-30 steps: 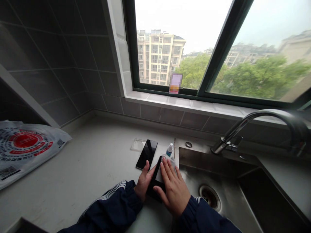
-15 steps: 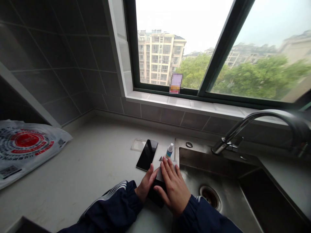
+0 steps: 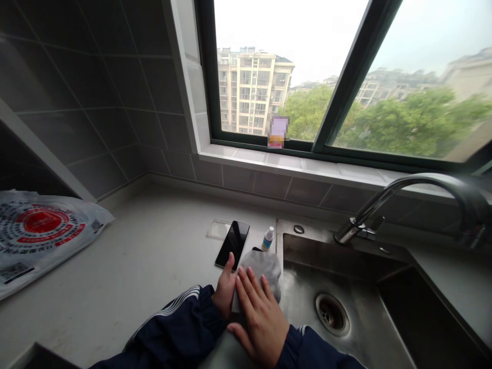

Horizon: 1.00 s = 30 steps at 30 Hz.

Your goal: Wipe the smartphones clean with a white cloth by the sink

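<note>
Grey cloth, probably microfibre, under right hand; spray bottle beyond.

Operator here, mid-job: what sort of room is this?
Probably a home kitchen: a stainless steel sink, a curved mixer tap, and a pale countertop below grey wall tiles.

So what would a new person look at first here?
The big window at the top comes first, with a tall apartment building outside. Below it, beside the steel sink, a right hand presses a grey cloth, next to a shiny black phone. Far left, a white plastic bag with a red circle lies on the counter.
</note>
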Each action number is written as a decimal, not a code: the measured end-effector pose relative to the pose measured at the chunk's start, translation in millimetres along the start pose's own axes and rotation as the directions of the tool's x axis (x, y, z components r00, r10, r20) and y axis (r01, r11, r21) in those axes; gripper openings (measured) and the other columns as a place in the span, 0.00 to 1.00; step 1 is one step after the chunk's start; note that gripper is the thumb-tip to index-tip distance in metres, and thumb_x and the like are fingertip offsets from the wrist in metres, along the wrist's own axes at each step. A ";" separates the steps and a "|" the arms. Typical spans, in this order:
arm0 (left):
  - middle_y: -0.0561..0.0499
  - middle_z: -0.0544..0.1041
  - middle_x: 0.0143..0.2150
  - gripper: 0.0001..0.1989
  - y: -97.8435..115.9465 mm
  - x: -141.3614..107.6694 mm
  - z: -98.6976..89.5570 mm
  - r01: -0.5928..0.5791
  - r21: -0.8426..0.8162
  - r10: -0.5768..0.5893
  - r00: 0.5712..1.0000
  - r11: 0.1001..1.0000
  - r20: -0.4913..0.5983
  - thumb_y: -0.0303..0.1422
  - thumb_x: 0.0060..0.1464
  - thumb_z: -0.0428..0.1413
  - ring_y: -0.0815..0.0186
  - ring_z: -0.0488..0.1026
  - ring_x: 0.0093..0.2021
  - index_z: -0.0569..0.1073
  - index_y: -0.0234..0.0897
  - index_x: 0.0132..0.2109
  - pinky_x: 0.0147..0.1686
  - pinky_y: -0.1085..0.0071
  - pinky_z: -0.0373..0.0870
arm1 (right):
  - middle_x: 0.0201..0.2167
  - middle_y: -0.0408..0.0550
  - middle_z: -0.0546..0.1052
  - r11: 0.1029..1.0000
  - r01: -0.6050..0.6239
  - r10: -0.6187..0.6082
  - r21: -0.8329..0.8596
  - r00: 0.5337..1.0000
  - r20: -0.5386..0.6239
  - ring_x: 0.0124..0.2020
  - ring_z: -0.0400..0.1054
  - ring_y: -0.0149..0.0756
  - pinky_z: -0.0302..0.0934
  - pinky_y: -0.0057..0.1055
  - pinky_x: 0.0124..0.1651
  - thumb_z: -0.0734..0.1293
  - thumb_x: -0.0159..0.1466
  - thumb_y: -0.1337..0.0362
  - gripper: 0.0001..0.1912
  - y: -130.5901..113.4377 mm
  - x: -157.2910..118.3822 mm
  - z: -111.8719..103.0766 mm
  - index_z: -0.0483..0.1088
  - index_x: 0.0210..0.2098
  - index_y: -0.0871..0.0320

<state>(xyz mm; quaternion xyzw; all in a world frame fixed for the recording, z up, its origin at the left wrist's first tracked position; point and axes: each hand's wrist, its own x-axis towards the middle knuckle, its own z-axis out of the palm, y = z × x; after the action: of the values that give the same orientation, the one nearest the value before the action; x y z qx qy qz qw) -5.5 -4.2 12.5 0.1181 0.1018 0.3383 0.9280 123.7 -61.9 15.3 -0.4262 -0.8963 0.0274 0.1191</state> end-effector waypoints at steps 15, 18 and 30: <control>0.35 0.71 0.58 0.44 12.5 1.0 -8.5 -0.006 -0.011 0.006 1.000 1.000 0.024 0.61 0.55 0.37 0.47 0.67 0.59 0.58 0.29 0.65 0.62 0.54 0.52 | 0.70 0.54 0.35 0.986 0.084 -0.102 0.148 0.988 0.120 0.70 0.34 0.56 0.44 0.54 0.67 0.58 0.65 0.43 0.48 -5.7 -13.4 22.8 0.29 0.70 0.61; 0.34 0.69 0.59 0.45 13.2 3.7 -14.3 -0.080 -0.035 0.081 0.996 0.996 0.039 0.61 0.55 0.36 0.47 0.65 0.60 0.56 0.30 0.66 0.62 0.52 0.51 | 0.69 0.55 0.34 0.977 0.104 -0.136 0.189 0.977 0.165 0.70 0.34 0.56 0.44 0.53 0.67 0.59 0.65 0.43 0.50 -5.1 -16.4 24.9 0.26 0.70 0.61; 0.37 0.70 0.59 0.39 8.4 1.4 -5.9 -0.199 -0.029 0.198 0.980 0.980 -0.033 0.56 0.58 0.40 0.50 0.68 0.58 0.53 0.35 0.68 0.62 0.55 0.53 | 0.69 0.53 0.31 0.983 -0.008 -0.039 0.184 0.967 0.251 0.70 0.33 0.55 0.44 0.53 0.67 0.64 0.61 0.43 0.53 6.0 -21.9 11.3 0.28 0.70 0.59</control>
<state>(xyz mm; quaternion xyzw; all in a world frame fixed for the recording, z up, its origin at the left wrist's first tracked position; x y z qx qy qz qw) -11.1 3.8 9.2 0.1075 0.0977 0.4326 0.8898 139.0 -74.3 -0.8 -0.3993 -0.9012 0.1632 0.0425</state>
